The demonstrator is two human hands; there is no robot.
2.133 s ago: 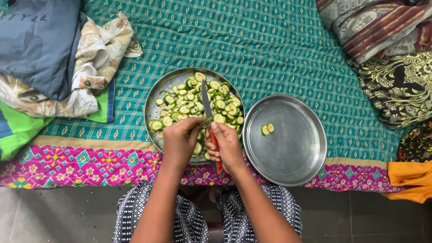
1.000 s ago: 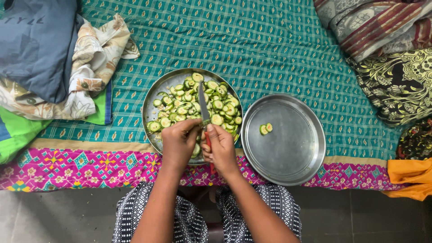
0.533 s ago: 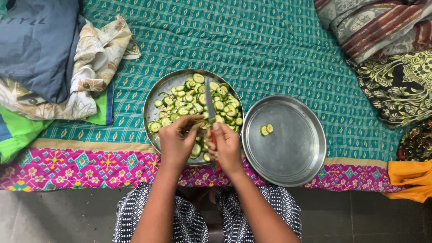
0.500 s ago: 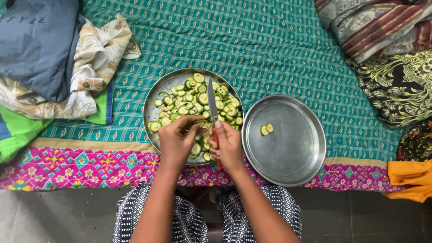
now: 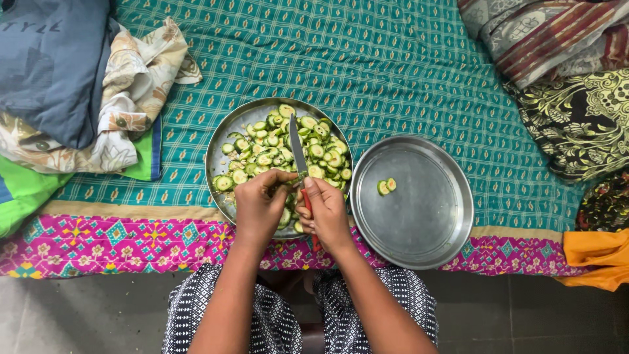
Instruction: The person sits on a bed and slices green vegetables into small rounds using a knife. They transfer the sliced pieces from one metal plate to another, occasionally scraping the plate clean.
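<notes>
While both hands met over the near rim of a round steel plate, the right hand was closed around the red handle of a knife, thin grey blade pointing away over the heap. The left hand was curled, fingertips pinching a small green vegetable piece right against the blade's base; piece mostly hidden, shape unclear. Plate was shiny, shallow, piled with round green slices, pale seedy centres, darker skin edges. Just beside it on the right, nearly touching, sat a second steel plate, smooth, dull-reflective, carrying only two slices near its left side. Both plates lay on a bed with a teal woven patterned sheet, pink embroidered border along the near edge. Crumpled fabrics were heaped at far left, striped and floral cloths at right.
</notes>
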